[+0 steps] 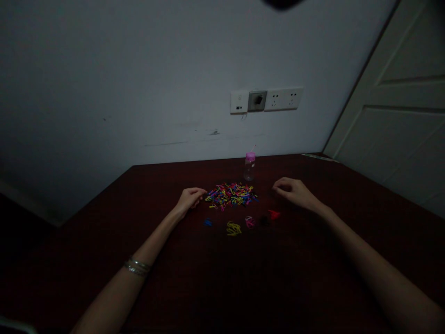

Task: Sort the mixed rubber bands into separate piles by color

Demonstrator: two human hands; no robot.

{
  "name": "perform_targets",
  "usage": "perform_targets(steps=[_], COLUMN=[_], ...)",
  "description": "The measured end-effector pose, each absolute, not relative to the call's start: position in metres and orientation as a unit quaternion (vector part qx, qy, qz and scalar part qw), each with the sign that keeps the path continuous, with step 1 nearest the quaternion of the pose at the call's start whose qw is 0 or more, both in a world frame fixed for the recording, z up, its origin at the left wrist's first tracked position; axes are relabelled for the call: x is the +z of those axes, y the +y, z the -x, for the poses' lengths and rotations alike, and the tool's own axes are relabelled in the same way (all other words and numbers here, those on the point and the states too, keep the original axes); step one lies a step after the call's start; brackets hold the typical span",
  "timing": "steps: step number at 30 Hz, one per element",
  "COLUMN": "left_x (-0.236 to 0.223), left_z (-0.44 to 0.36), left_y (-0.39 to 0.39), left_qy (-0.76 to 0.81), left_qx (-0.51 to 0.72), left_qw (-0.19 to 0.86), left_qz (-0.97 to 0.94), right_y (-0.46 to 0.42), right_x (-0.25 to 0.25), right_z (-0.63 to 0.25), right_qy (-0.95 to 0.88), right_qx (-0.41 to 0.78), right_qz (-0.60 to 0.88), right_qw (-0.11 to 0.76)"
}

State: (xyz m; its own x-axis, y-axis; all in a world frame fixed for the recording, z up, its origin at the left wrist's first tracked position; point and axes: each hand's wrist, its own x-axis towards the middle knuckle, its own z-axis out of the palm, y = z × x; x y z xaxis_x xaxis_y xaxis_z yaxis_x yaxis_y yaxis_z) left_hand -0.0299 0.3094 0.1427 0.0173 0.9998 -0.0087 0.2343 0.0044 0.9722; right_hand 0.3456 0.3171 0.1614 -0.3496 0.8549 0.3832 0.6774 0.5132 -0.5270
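A heap of small coloured loops (231,195), shaped like safety pins, lies mid-table. My left hand (189,199) is at its left edge, with thumb and forefinger pinched together; anything between the tips is too small to make out. To the right of the heap, my right hand (292,189) rests low over the table, its fingers curled and the tips together, what they hold unclear. In front of the heap lie small sorted groups: blue loops (207,222), yellow loops (233,228), pink loops (250,222), black loops (264,220) and red loops (274,214).
Behind the heap stands a clear bottle (249,171) with a pink lid. The dark red table (167,174) meets a pale wall (156,93) with a row of sockets (283,99). A white panelled door (392,111) is at the right. The scene is dim.
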Motion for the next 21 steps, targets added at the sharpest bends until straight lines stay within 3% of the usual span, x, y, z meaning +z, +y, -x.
perform_targets(steps=[13, 21], left_x=[0.153, 0.148], left_z=[0.044, 0.035], left_y=[0.308, 0.306], left_qy=[0.493, 0.472], left_qx=[0.261, 0.255], left_qw=[0.354, 0.292], left_qz=[-0.751, -0.792], right_y=[0.316, 0.316], right_x=[0.155, 0.152], right_z=[-0.342, -0.342], right_qy=[-0.825, -0.829], right_qx=[0.143, 0.13], right_qz=[0.473, 0.478], right_qw=[0.275, 0.258])
